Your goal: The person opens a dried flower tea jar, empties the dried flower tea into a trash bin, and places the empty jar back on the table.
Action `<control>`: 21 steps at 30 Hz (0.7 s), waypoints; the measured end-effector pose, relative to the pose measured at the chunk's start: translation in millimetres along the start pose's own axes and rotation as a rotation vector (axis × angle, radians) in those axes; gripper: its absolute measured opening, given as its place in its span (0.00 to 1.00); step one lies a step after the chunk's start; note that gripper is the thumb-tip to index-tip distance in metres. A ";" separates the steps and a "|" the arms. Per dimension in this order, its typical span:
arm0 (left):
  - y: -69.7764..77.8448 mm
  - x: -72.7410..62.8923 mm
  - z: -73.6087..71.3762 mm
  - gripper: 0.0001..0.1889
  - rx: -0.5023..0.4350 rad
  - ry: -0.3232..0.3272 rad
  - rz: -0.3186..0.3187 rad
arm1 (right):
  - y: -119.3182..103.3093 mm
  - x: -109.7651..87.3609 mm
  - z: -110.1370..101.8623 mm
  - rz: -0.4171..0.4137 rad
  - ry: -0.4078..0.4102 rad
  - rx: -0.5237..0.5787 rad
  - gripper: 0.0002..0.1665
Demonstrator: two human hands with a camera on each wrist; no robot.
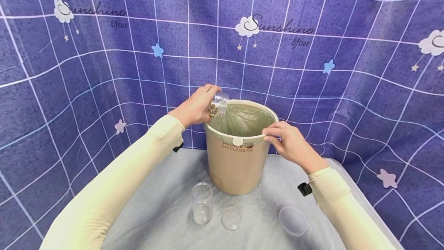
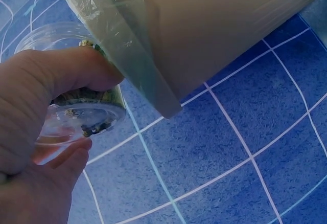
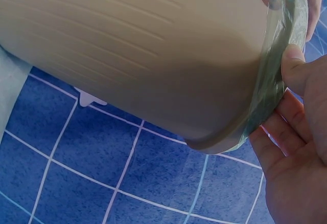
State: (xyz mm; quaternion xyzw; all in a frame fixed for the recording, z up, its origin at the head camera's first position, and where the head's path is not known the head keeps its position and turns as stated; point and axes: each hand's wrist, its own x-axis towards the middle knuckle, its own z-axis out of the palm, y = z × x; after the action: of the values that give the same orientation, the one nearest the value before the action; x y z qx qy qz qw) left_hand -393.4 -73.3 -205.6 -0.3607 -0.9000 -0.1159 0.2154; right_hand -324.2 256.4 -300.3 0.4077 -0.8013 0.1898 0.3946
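A beige trash can (image 1: 236, 169) stands on the table, lined with a green plastic bag (image 1: 248, 119) folded over its rim. At the rim's left side my left hand (image 1: 197, 105) grips a clear plastic jar (image 1: 219, 105), tilted with its mouth toward the can's opening. Small brownish-green bits (image 2: 87, 97) lie inside the jar. My right hand (image 1: 286, 142) pinches the rim and the bag at the can's right side, thumb outside in the right wrist view. What lies at the bottom of the can is hidden.
In front of the can stands another clear jar (image 1: 202, 203) without a lid. Beside it lie a clear round lid (image 1: 231, 218) and, farther right, a translucent oval lid or dish (image 1: 293, 221). A blue checked curtain (image 1: 187, 41) hangs close behind and at both sides of the grey table (image 1: 156, 203).
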 end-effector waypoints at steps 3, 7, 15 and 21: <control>0.5 0.2 0.1 0.50 0.006 0.010 0.024 | 0.3 0.5 0.0 -0.003 0.008 0.003 0.11; 0.8 0.0 0.4 0.49 0.012 0.024 0.054 | 0.0 1.2 0.3 -0.003 0.013 0.011 0.11; 2.3 3.5 1.6 0.46 0.031 0.038 0.110 | -1.0 0.9 -1.1 0.014 0.007 0.004 0.11; 5.1 6.4 2.5 0.47 0.042 0.028 0.122 | -0.6 -0.1 -0.6 0.028 -0.005 0.004 0.11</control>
State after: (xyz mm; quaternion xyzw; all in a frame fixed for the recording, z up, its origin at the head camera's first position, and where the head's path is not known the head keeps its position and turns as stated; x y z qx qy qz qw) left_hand -394.7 -64.9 -204.6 -0.4087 -0.8754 -0.0885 0.2425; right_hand -323.4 256.5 -299.9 0.3976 -0.8077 0.1958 0.3889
